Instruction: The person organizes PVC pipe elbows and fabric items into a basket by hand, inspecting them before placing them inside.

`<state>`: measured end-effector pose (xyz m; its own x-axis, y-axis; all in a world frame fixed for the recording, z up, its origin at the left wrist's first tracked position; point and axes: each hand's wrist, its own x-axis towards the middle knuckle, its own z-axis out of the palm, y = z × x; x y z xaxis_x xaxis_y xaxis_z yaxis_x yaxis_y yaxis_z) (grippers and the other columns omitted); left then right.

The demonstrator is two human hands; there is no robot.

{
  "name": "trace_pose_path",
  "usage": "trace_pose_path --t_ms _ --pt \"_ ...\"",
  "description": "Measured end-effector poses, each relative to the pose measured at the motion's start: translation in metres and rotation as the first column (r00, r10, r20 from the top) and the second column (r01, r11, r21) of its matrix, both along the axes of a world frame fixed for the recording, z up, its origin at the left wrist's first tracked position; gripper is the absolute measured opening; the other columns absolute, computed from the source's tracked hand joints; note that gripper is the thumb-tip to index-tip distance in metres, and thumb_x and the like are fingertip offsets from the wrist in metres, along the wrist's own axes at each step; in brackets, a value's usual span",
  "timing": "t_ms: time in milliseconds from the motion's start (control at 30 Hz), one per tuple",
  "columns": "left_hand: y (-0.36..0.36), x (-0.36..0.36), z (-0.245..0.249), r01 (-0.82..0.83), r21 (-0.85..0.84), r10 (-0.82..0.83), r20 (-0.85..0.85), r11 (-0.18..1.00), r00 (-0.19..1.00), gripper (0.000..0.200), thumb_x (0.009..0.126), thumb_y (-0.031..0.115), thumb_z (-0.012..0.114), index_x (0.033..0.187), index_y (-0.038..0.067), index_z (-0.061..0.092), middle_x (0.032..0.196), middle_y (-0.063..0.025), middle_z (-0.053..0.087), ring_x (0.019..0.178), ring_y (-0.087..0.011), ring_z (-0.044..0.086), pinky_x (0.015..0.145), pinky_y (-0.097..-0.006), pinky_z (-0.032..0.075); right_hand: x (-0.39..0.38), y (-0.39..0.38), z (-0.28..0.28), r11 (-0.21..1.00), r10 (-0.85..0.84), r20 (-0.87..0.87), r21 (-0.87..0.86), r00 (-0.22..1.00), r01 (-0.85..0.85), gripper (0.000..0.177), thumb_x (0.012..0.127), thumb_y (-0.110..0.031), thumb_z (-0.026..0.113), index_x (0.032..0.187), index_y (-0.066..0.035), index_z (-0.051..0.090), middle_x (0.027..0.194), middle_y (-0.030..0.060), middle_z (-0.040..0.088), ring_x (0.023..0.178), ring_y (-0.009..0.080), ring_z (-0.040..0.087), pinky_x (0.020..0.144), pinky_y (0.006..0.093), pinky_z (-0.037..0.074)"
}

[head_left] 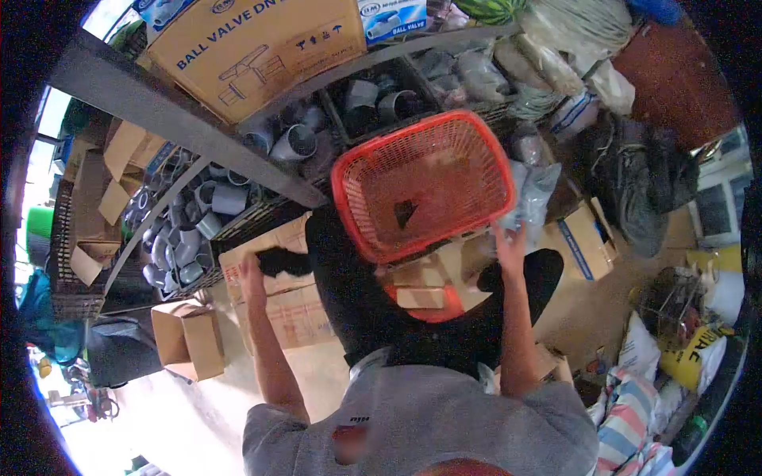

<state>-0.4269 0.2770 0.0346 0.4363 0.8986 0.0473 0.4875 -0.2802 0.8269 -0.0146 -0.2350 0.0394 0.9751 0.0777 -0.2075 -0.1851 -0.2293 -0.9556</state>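
A red plastic basket (432, 254) with mesh sides tilts in front of me, above my knees. A small dark piece (405, 213) shows on its bottom. My right hand (509, 242) is at the basket's near right corner, fingers spread and right at the rim. Out to the left, well apart from the basket, my left hand (251, 274) has its fingers stretched upward. A black shape (283, 262) lies close beside its fingers; I cannot tell whether the hand touches it.
Crates of grey pipe fittings (222, 198) line the shelf ahead and left, under a large ball valve carton (262, 55). Cardboard boxes (188, 341) stand on the floor. Dark shoes (635, 182) hang at right. Sacks (635, 397) pile up at lower right.
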Motion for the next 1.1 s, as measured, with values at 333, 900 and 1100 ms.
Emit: trace_pose_path --t_ms 333,900,1100 --pt "-0.077 0.107 0.383 0.361 0.085 -0.326 0.649 0.929 0.688 0.041 0.087 0.027 0.057 0.120 0.002 0.060 0.129 -0.0157 0.058 0.125 -0.0282 0.052 0.108 -0.0435 0.039 -0.003 0.064 -0.051 0.624 0.291 -0.428 0.763 0.856 0.169 0.033 0.092 -0.032 0.065 0.111 -0.007 0.053 0.111 0.0140 0.063 0.094 0.0333 0.066 0.079 0.0559 0.062" --pt "-0.320 0.344 0.115 0.930 0.275 -0.962 -0.059 0.243 0.268 0.041 0.088 0.013 0.065 0.127 0.004 0.059 0.122 -0.0194 0.065 0.115 -0.0352 0.063 0.098 -0.0429 0.049 -0.098 -0.009 0.068 0.519 0.192 -0.547 0.761 0.815 0.389 0.029 0.089 -0.023 0.061 0.110 -0.005 0.054 0.113 0.0165 0.061 0.102 0.0354 0.064 0.090 0.0601 0.056" --pt "-0.272 0.276 0.188 0.730 0.280 -0.755 -0.025 0.623 0.655 0.035 0.087 0.014 0.068 0.121 0.003 0.064 0.116 -0.0184 0.067 0.109 -0.0345 0.065 0.096 -0.0414 0.050 -0.113 -0.016 0.067 0.429 0.239 -0.537 0.806 0.809 0.408 0.030 0.089 -0.025 0.060 0.111 -0.006 0.055 0.113 0.0163 0.060 0.101 0.0357 0.064 0.089 0.0584 0.057"
